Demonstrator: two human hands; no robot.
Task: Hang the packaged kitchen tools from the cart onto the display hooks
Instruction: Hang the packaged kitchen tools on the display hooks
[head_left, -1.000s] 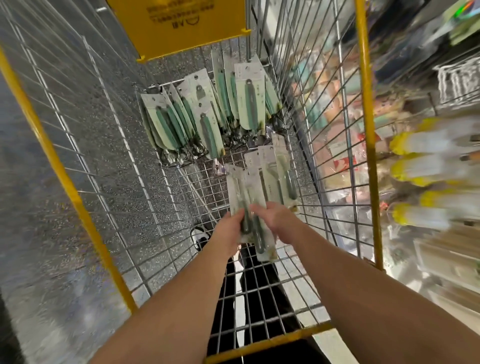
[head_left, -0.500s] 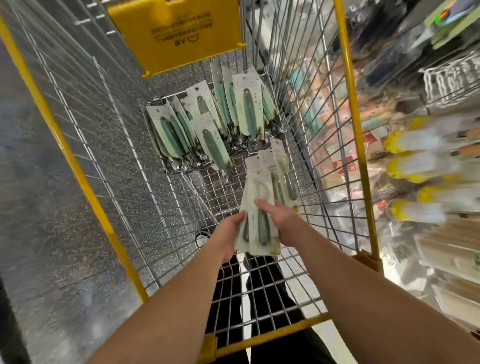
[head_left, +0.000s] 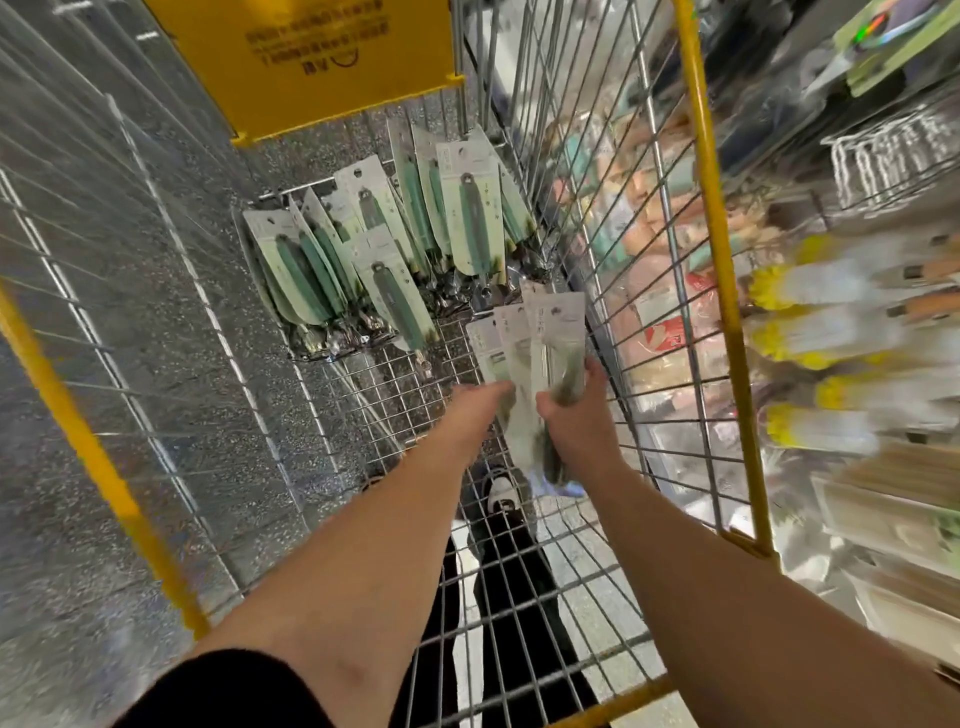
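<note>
Both hands reach into the wire cart (head_left: 719, 291) at frame centre. Right hand (head_left: 579, 423) is curled round a fanned bunch of packs (head_left: 540, 343), tops pointing up-frame. Left hand (head_left: 475, 410) touches the bunch's left edge; its finger curl cannot be told through blur. More packs (head_left: 374, 260) lean in rows at the cart's far end, above centre, under a yellow sign (head_left: 317, 57).

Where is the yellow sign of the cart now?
In the head view, the yellow sign hangs top centre on the cart's far wall, above the green packaged tools.
</note>
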